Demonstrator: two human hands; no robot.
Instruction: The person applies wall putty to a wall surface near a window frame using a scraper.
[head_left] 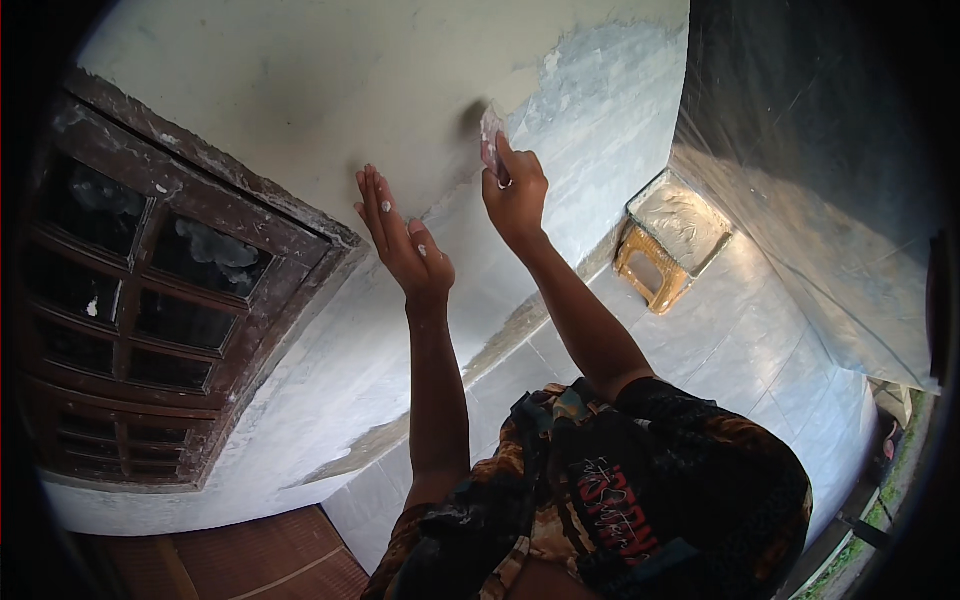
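My right hand (517, 192) is raised against the wall (330, 90) and grips a small flat scraper (491, 135), its blade pressed on the wall where cream plaster meets a bare grey patch. My left hand (405, 235) is open, fingers straight and together, its edge resting on the wall a little left of and below the scraper. White specks of plaster sit on the fingers of this hand.
A dark wooden window frame (150, 290) with several glass panes fills the wall at the left. An orange plastic stool (668, 245) smeared with plaster stands on the tiled floor by the wall's base. A plastic sheet (820, 180) hangs at the right.
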